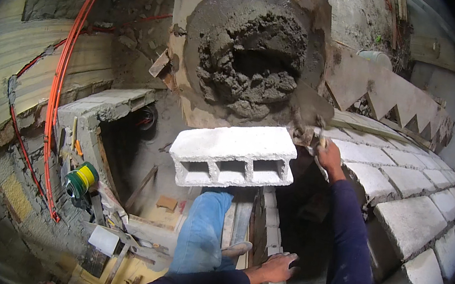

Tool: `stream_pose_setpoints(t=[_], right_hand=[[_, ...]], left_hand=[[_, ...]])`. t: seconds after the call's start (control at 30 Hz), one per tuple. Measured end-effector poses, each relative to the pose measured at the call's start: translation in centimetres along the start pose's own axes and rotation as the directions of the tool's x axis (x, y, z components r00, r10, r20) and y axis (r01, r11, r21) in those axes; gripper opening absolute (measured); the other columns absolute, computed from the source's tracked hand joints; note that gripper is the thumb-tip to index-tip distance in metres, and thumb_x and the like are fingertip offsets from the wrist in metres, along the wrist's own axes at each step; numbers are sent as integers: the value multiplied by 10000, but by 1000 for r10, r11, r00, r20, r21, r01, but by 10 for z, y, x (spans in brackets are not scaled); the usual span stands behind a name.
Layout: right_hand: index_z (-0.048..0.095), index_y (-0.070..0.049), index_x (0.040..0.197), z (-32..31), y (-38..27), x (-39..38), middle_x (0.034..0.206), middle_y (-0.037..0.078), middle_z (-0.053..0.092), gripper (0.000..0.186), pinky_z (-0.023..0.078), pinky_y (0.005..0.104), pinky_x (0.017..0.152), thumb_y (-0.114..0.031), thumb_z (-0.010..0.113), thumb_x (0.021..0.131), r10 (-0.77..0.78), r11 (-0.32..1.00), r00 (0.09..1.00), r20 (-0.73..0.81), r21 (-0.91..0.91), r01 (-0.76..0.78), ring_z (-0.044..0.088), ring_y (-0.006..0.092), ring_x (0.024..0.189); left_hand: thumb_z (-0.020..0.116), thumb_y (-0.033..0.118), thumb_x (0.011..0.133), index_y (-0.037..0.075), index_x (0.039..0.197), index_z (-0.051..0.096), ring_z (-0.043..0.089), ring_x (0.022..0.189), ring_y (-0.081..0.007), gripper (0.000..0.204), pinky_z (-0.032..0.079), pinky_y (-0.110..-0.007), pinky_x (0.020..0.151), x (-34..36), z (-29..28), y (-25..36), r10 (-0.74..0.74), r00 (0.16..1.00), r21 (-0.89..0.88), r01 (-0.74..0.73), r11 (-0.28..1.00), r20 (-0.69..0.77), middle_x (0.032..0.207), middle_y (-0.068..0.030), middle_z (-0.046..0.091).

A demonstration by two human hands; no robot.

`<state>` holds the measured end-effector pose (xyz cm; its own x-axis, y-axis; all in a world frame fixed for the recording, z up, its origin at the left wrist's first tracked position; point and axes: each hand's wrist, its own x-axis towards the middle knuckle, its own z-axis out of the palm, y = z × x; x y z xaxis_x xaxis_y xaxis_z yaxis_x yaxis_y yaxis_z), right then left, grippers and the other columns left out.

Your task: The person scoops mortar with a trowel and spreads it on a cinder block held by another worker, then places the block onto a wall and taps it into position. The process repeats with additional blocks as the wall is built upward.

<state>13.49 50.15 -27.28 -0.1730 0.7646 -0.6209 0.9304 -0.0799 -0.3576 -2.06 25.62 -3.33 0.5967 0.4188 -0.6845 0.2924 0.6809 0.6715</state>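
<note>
In my right hand (pixel 329 155) is the handle of a muddy trowel (pixel 303 133), held at the lower-right edge of a wooden board (pixel 186 108) bearing a broad heap of wet grey mortar (pixel 245 95). A white hollow concrete block (pixel 227 142) lies crosswise just below the board, its open cells facing me. My left hand (pixel 274 267) is low beside a narrow block wall (pixel 274 228), fingers curled; what they hold, if anything, is hidden. My leg (pixel 199 224) in blue jeans shows beneath the white block.
Block walls (pixel 401 216) run along the right and left, around dark openings (pixel 317 205). A sloped strip with a toothed edge (pixel 383 93) is at upper right. Orange conduits (pixel 67 75) run down the left, above a yellow-and-green spool (pixel 82 179), tools and loose boards (pixel 141 188).
</note>
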Motion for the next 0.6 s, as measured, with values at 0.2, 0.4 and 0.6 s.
stream_pose_setpoints(t=[0.2,0.4,0.6], right_hand=[[638,48,947,44,-62,72,971,306,633,414,474,512,820,-335,573,805,76,996,996,47,-40,-74,592,472,939],[654,82,886,43,-129,112,869,302,655,398,498,459,754,-290,624,746,98,912,979,178,378,-160,647,434,849],[662,34,844,-3,-134,63,852,276,665,376,502,462,739,-327,625,747,-15,980,986,169,200,-20,656,410,830]], left_hand=[[563,329,910,18,1277,518,571,1101,-405,483,456,-458,943,2,-21,-3,-32,996,-171,46,984,83,1162,-246,606],[563,339,924,3,1273,515,611,1050,-379,487,487,-444,895,7,-14,-8,-10,1000,-95,11,995,8,1133,-233,624],[577,352,912,32,1253,530,613,991,-401,470,491,-464,859,10,-3,-11,-70,993,112,59,992,100,1062,-235,631]])
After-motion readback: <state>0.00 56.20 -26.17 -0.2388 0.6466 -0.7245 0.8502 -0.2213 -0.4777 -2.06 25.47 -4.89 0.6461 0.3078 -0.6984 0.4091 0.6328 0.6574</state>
